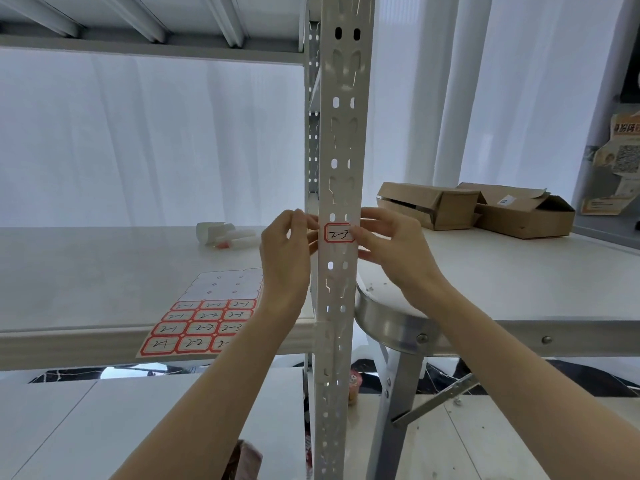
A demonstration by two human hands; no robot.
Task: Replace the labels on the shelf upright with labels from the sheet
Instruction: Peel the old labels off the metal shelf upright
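Two cardboard boxes (429, 206) lay open on the table (519, 271) at your right; what they held could not be seen. Your right hand (391, 245) pinched the right edge of the label (337, 233) marked 2-3 on the shelf upright (341, 140). Your left hand (285, 252) curled at the upright's left edge; whether it gripped anything could not be told. The label sheet (201, 323) lay on the shelf (86, 289).

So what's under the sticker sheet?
The sticker sheet lies flat on the white shelf board. Whatever is directly beneath it is covered, and the left hand and wrist hide its right edge.
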